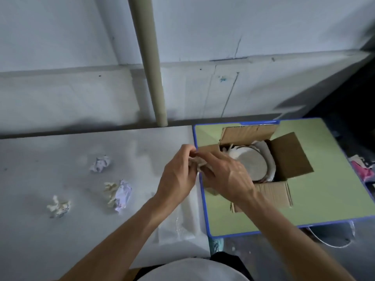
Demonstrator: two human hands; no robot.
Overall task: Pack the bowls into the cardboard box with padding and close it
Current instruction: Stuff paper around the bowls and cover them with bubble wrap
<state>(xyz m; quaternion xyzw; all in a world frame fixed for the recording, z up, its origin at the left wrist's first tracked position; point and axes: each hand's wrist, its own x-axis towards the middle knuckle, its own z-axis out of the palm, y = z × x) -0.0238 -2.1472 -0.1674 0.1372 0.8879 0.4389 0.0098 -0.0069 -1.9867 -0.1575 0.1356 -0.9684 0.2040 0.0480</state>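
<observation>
An open cardboard box stands on a green table with a blue rim. Inside it lies a pale round bowl wrapped in white padding, bottom up. Just left of the box, my left hand and my right hand together hold a crumpled piece of paper between their fingers, over the box's left flap. Most of that paper is hidden by my fingers.
Crumpled paper balls lie on the grey surface at left. A clear plastic sheet lies near my left forearm. A beige pipe runs up the wall behind. Pink items sit at the right edge.
</observation>
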